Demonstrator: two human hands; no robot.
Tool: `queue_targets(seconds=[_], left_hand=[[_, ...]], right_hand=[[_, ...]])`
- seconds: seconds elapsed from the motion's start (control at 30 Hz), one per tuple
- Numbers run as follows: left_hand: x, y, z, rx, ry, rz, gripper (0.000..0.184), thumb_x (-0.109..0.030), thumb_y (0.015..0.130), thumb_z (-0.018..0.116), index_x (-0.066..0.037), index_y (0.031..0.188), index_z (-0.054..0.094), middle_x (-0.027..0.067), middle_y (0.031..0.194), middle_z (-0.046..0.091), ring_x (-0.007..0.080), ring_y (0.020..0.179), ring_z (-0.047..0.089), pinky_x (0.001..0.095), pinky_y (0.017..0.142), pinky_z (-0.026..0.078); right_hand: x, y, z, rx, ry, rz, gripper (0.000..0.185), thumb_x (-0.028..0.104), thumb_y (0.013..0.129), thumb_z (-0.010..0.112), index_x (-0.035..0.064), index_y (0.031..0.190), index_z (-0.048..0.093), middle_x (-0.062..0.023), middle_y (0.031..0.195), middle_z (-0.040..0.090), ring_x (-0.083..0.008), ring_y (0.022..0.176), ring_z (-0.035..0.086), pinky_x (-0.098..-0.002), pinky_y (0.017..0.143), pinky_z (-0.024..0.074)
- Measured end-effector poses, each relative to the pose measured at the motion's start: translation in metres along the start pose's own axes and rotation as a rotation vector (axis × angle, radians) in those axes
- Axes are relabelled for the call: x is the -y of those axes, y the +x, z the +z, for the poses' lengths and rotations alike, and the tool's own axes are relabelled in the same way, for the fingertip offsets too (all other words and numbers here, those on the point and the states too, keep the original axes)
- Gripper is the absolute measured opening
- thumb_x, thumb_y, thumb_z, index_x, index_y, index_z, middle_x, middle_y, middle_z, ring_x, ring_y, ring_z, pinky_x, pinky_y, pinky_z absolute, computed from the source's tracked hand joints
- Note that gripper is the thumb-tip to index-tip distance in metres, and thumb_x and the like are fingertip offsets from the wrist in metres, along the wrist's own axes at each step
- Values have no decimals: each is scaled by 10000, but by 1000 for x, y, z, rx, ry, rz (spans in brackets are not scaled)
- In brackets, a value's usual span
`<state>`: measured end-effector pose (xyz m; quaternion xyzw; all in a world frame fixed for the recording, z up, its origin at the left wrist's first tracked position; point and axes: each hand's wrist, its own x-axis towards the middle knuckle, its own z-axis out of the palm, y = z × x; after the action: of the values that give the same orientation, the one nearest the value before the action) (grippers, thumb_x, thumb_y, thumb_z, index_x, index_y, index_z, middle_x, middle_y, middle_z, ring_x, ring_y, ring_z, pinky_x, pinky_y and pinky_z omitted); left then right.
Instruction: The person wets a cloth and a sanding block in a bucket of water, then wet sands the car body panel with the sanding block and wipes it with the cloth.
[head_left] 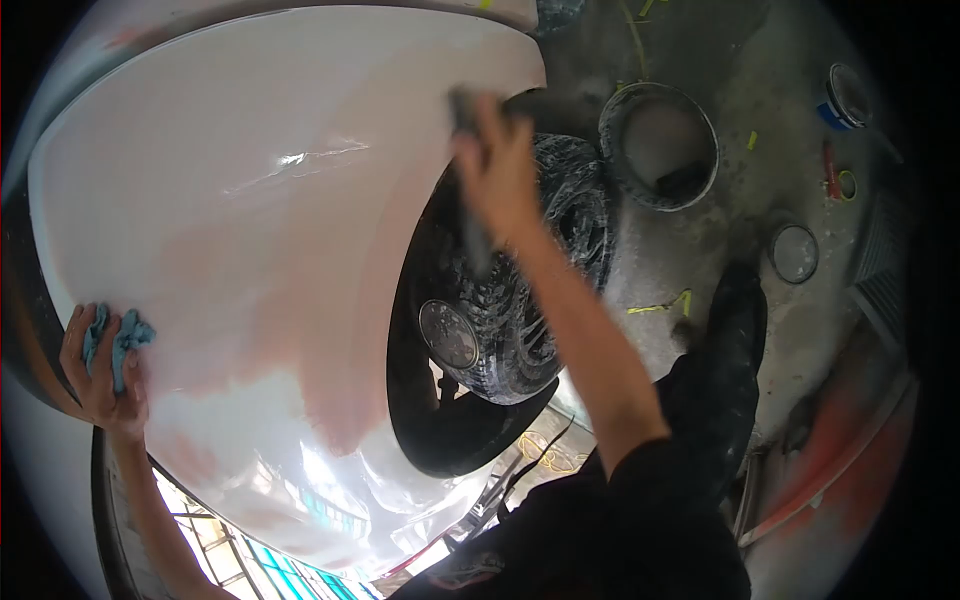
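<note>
A white car body panel (200, 210) with pinkish, sanded-looking patches and a wet shine fills the left of the head view. At its left edge rests my left hand (105, 390), fingers bent around a crumpled blue cloth (128, 342). My right hand (497, 185), blurred by motion, is closed on a long dark block (464, 112) at the panel's edge, above the wheel arch. Part of the block is hidden behind the hand. Below the hand is a black tyre (580, 215) streaked with whitish residue. A round grey object (449, 334) lies against the tyre.
A round tub (612, 160) with greyish liquid stands on the floor beside the tyre. Farther right are a small round lid (795, 254), a blue-and-white pail (832, 115), a red tool (831, 170) and a tape roll (848, 185). Yellow tape scraps (660, 306) lie near my leg.
</note>
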<state>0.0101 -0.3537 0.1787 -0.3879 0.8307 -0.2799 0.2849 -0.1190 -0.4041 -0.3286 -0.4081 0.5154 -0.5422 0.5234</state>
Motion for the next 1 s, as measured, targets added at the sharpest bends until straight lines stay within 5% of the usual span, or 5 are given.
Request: queue_targets(seconds=[0.13, 0.33, 0.57, 0.8, 1.0], left_hand=[[-2, 1, -4, 25, 10, -19, 292, -210, 1024, 635, 18, 1167, 748, 186, 1366, 602, 415, 1314, 570, 503, 1080, 502], [-2, 0, -4, 21, 21, -26, 297, -228, 1034, 634, 11, 1170, 746, 183, 1361, 601, 409, 1329, 558, 505, 1090, 499], [7, -2, -4, 34, 31, 41, 298, -199, 1055, 602, 31, 1191, 735, 204, 1386, 589, 395, 1307, 582, 490, 1083, 513], [0, 0, -9, 61, 33, -6, 290, -177, 1039, 615, 20, 1221, 725, 185, 1406, 589, 380, 1337, 558, 491, 1102, 484], [4, -5, -5, 39, 14, 18, 283, -162, 1028, 619, 1, 1233, 728, 184, 1410, 588, 380, 1344, 549, 490, 1093, 483]], right_hand=[[-50, 71, -5, -1, -57, 154, 583, 277, 977, 643, 134, 1520, 491, -375, 1352, 480, -558, 1127, 590, -556, 1007, 505], [83, -144, 0, 149, 131, -183, 676, 224, 973, 691, 112, 1588, 434, -429, 1470, 369, -608, 1345, 428, -601, 1129, 409], [-47, 60, -4, -13, -76, 65, 622, 299, 984, 643, 90, 1543, 468, -377, 1307, 498, -559, 1092, 604, -562, 975, 509], [114, -137, -9, 230, 55, -147, 758, 276, 953, 697, 136, 1621, 369, -433, 1511, 314, -605, 1353, 406, -598, 1128, 404], [4, 52, -9, 111, -122, 148, 682, 392, 993, 595, 85, 1576, 419, -336, 1235, 551, -500, 1122, 607, -506, 987, 511]])
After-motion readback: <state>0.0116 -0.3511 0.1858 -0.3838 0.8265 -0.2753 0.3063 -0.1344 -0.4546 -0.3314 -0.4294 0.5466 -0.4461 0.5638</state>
